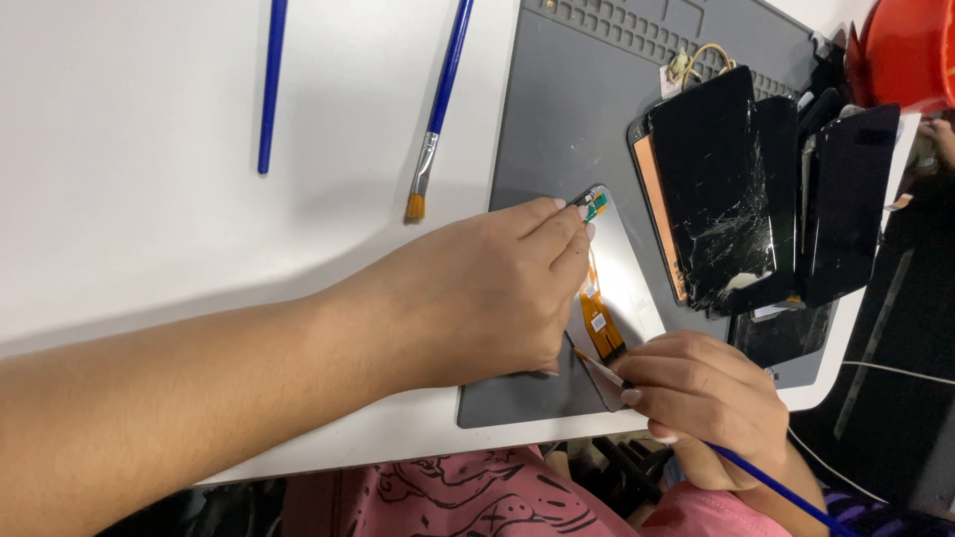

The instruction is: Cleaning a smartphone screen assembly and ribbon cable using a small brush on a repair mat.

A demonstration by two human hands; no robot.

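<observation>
A phone screen panel (629, 283) lies face down on a grey work mat (557, 119), its silvery back and an orange flex cable (597, 323) showing. My left hand (487, 293) lies flat over the panel's left part, fingertips pressing near its top corner. My right hand (701, 398) grips a blue-handled paintbrush (766, 482) like a pen, its bristle end resting on the panel's lower edge beside the flex cable.
Several cracked black phone screens (721, 189) are stacked on the mat's right side. Two more blue-handled brushes (438, 109) (271, 85) lie on the white table (149, 199). A red container (910, 50) stands at the top right. The table's front edge runs just below my hands.
</observation>
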